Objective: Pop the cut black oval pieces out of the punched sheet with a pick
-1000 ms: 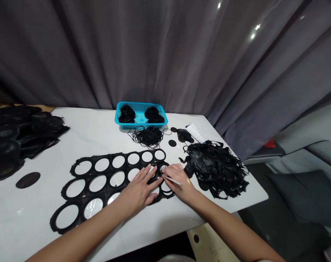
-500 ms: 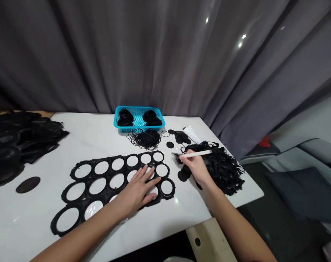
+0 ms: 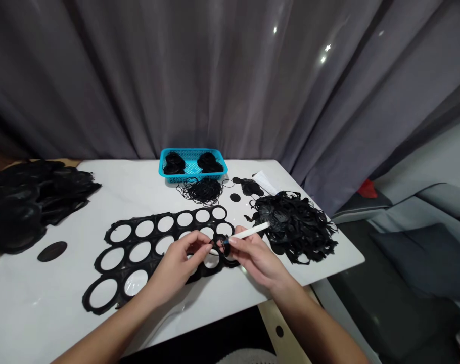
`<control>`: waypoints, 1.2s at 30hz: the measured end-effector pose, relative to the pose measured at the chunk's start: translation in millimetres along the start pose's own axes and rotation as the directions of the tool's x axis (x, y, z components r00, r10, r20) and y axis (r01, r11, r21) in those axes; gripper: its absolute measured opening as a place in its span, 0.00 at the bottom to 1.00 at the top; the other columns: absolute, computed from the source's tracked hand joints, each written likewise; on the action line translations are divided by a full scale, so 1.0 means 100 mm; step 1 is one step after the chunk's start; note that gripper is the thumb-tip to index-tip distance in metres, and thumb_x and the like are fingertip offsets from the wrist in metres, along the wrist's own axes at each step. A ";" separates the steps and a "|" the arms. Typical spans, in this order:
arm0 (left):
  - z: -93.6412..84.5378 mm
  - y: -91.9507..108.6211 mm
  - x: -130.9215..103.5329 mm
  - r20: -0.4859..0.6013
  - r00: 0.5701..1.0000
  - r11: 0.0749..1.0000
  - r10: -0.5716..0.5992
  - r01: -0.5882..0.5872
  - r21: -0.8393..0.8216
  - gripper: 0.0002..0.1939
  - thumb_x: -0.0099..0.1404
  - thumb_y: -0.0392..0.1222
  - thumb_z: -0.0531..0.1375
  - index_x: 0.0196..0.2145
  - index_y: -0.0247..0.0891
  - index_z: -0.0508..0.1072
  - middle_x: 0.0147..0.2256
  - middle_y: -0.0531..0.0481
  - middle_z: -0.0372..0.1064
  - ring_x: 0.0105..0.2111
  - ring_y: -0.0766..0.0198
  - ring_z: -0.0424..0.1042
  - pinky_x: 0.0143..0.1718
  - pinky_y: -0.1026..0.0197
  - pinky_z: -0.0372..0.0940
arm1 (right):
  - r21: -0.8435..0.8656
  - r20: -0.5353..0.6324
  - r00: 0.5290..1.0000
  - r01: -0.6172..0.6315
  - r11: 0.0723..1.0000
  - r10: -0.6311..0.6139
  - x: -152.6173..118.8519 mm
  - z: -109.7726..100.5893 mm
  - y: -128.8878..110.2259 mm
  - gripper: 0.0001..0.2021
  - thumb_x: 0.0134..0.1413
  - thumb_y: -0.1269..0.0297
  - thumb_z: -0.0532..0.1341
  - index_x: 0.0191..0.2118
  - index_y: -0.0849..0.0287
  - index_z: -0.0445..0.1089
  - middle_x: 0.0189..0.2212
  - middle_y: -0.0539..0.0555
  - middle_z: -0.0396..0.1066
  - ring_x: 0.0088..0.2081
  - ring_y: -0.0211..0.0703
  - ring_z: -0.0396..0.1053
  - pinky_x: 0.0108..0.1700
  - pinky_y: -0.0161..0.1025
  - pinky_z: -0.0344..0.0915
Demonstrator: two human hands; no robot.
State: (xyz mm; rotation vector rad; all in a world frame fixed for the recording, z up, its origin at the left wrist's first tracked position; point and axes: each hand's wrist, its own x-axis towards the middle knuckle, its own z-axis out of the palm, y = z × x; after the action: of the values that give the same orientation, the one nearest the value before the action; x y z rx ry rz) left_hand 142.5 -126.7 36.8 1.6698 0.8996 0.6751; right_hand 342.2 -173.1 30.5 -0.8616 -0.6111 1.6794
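A black rubber sheet with rows of round holes lies flat on the white table. Over its right end my two hands meet. My right hand grips a slim white-handled tool, its handle pointing right and its working end hidden by fingers and dark material. A small curled black rubber piece is between the hands. My left hand is pinched closed at that piece's left side; the exact contact is too small to see. Right of the hands lies a heap of black rubber strips.
A blue basket with black ring bundles stands at the back, a pile of thin black rings before it. Loose black discs and a folded white paper lie nearby. More black sheets are stacked left.
My left hand has lifted off the sheet, its spread fingers now pinched. My right hand has moved left with the white tool to meet it. The sheet has shifted slightly in view.
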 end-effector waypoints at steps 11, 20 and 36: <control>0.00 0.03 -0.13 -0.239 0.957 0.966 0.165 -0.107 0.236 0.09 0.69 0.48 0.59 0.37 0.42 0.74 0.36 0.51 0.71 0.37 0.60 0.69 0.38 0.61 0.62 | -0.250 -0.036 0.978 0.192 0.949 -0.208 -0.08 0.16 0.04 0.17 0.49 0.59 0.73 0.28 0.57 0.64 0.26 0.47 0.69 0.31 0.37 0.66 0.37 0.34 0.61; 0.15 -0.15 -0.17 -0.026 0.987 0.980 -0.156 0.152 -0.128 0.18 0.63 0.56 0.64 0.26 0.38 0.69 0.25 0.55 0.65 0.27 0.66 0.61 0.29 0.64 0.56 | -0.369 -0.049 0.982 0.150 0.917 -0.180 -0.19 0.06 0.29 0.17 0.51 0.57 0.71 0.29 0.58 0.63 0.28 0.48 0.67 0.31 0.36 0.61 0.36 0.34 0.58; 0.30 -0.22 0.00 0.106 0.921 0.778 -0.374 0.374 -0.505 0.14 0.59 0.51 0.70 0.30 0.38 0.76 0.28 0.50 0.74 0.31 0.63 0.71 0.38 0.61 0.66 | -0.198 -0.176 0.980 0.059 0.978 -0.095 -0.15 -0.17 0.49 0.13 0.52 0.60 0.69 0.28 0.55 0.63 0.27 0.49 0.72 0.34 0.43 0.69 0.40 0.40 0.63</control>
State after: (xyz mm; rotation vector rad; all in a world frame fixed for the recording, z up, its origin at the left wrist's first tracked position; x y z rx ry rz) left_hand 161.8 -139.7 7.2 0.9680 0.9170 0.5731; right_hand 329.0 -201.7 -13.7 -1.1050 -0.6771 1.4666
